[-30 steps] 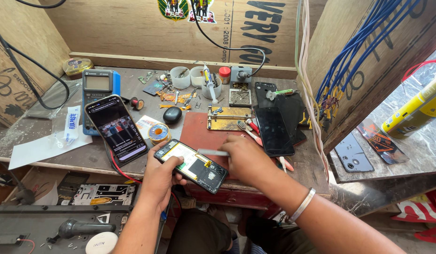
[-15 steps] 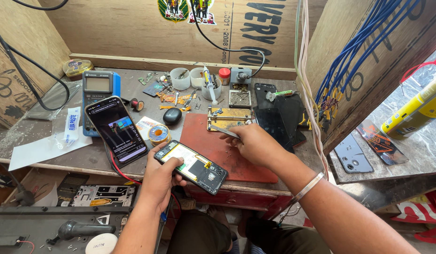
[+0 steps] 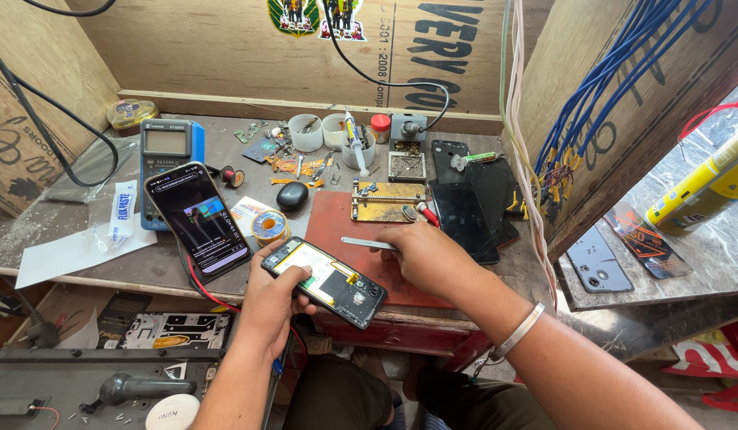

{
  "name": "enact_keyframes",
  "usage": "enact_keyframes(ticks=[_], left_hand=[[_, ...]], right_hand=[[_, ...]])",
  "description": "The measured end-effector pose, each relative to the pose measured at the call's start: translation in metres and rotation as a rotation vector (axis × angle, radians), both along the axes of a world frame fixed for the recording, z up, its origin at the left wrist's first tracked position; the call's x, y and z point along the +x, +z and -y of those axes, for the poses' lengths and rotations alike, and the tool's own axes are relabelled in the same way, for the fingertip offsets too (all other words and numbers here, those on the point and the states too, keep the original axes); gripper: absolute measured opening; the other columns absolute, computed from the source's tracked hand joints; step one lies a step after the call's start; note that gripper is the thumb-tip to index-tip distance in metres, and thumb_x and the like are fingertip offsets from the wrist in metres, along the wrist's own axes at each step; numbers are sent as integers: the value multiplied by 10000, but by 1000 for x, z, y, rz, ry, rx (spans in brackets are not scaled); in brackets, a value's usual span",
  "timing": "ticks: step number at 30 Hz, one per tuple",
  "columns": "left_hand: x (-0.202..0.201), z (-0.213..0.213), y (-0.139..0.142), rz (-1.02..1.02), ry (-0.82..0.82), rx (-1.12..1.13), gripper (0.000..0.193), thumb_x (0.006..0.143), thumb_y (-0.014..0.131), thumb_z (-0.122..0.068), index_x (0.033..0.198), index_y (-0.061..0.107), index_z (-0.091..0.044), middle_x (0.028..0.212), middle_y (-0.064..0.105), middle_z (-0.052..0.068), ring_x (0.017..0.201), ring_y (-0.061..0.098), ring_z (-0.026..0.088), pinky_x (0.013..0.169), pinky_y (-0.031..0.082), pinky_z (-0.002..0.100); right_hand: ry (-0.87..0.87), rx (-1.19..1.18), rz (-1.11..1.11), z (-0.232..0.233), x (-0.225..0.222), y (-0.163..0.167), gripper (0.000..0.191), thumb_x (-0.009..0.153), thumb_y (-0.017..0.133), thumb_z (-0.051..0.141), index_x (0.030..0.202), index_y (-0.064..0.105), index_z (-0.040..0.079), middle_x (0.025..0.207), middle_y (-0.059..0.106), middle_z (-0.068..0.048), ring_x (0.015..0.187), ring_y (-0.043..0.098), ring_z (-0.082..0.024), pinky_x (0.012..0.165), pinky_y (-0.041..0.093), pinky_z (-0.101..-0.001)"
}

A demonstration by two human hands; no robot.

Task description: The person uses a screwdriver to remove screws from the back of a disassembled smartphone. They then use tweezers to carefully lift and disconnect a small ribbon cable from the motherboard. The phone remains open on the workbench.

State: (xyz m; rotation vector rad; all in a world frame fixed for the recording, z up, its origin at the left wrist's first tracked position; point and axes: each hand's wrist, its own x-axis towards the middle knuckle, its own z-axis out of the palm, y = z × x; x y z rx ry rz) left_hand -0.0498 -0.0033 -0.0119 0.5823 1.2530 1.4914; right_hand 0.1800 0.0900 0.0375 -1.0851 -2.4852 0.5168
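Red mat [image 3: 337, 223] offers open room; my left hand [image 3: 273, 306] grips the opened phone [image 3: 325, 280] over the tabletop [image 3: 82, 255] edge, while my right hand [image 3: 421, 255], now pulled back nearer, pinches tweezers [image 3: 367, 243].

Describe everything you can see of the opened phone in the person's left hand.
The opened phone is a slim black slab with its back cover off, showing a pale battery, a dark shield plate, and green and yellow parts. It lies tilted over the red mat's front edge, held from below by the left hand. The right hand's tweezers hover just above.

A phone repair workshop: a plywood-walled bench [image 3: 82, 239] crowded with a multimeter [image 3: 168, 163], solder spool [image 3: 269, 227] and dismantled phones [image 3: 464, 211].
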Motion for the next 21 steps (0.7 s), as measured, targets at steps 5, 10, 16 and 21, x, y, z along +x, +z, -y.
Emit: enact_keyframes(ticks=[5,10,16,21], left_hand=[[0,0,0,5,1,-2,726,783,665,-65,1441,367,-135,916,642,94,522,534,109,454,522,302],[1,0,-1,-3,0,6,720,791,660,-67,1445,369,-140,905,630,95,526,535,110,455,529,307],[1,0,-2,0,6,-2,715,788,660,-67,1440,375,-136,909,643,81,524,534,110,460,522,311],[1,0,-1,-6,5,-8,713,794,654,-75,1444,368,-146,912,638,90,526,534,112,469,523,313]], right_hand=[[46,-85,-111,-5,0,2,319,833,611,-4,1128,721,53,1001,767,-138,932,740,-322,822,568,-415],[-8,128,38,-7,5,-5,351,770,611,-32,1081,752,49,1023,747,-175,992,689,-365,862,533,-450],[8,127,53,-2,7,-14,389,724,592,-47,1062,756,53,1023,744,-183,989,689,-366,864,533,-452],[22,55,-2,-6,7,-10,290,788,602,-29,1018,761,51,987,756,-161,959,705,-345,853,553,-424]])
